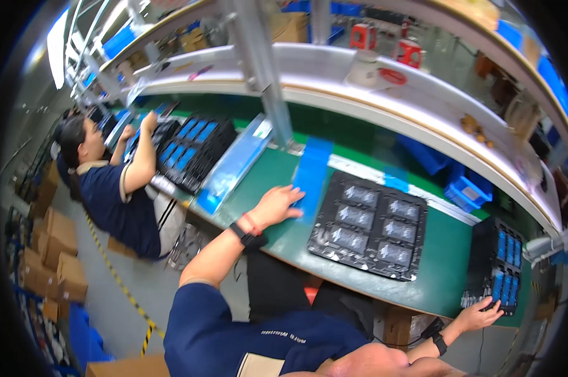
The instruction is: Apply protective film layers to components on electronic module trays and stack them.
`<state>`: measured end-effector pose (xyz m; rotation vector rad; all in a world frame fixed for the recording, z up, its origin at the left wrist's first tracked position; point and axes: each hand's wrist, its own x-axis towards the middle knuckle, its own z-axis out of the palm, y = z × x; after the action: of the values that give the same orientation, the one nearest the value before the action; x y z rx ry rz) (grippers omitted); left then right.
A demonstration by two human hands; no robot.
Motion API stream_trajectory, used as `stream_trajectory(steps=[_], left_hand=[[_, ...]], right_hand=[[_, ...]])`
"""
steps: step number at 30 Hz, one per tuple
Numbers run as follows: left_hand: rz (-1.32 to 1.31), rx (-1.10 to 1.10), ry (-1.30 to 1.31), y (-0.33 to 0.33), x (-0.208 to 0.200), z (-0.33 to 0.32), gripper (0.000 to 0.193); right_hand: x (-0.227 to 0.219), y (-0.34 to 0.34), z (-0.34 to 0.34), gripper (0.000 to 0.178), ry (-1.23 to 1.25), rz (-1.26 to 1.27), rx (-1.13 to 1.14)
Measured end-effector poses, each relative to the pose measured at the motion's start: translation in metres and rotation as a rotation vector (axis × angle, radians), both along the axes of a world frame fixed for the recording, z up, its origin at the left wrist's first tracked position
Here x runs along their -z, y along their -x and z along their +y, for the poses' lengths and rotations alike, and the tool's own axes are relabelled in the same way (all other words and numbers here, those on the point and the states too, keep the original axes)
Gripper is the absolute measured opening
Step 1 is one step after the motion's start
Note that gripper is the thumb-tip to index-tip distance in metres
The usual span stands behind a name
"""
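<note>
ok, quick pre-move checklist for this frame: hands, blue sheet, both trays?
1. Left hand flat on blue sheet: ok, fingers rest on its near edge.
2. Right hand on stack of trays with blue parts: ok, fingertips touch the near edge.
3. Black tray flat on the green table: ok.
4. Its pockets filled: ok, grey bagged parts in all that show.
5. Co-worker's arm apart from the sheet: ok.
6. Grip on either thing: cannot tell.

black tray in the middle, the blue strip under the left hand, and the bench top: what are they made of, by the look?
Black tray: likely thin moulded plastic, glossy; it has formed pockets and glinting edges.
Blue strip at the left hand: probably plastic film or sheet, smooth and flat, with a soft sheen.
Bench top: looks like a green matte mat, maybe rubber or vinyl; even colour, hardly any reflection.
</note>
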<state>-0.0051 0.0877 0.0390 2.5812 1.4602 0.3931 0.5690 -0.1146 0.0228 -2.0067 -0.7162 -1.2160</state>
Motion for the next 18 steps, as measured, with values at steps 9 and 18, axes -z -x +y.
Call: stream_trajectory(steps=[9,18], left_hand=[[0.087,-0.013,-0.074,0.009,0.005,-0.008,0.043],[-0.361,-0.089,-0.04,0.027,-0.028,0.025,0.024]], right_hand=[[-0.001,0.015,0.004,0.043,-0.046,0.105,-0.086],[-0.018,0.018,0.002,0.043,0.098,0.207,0.007]])
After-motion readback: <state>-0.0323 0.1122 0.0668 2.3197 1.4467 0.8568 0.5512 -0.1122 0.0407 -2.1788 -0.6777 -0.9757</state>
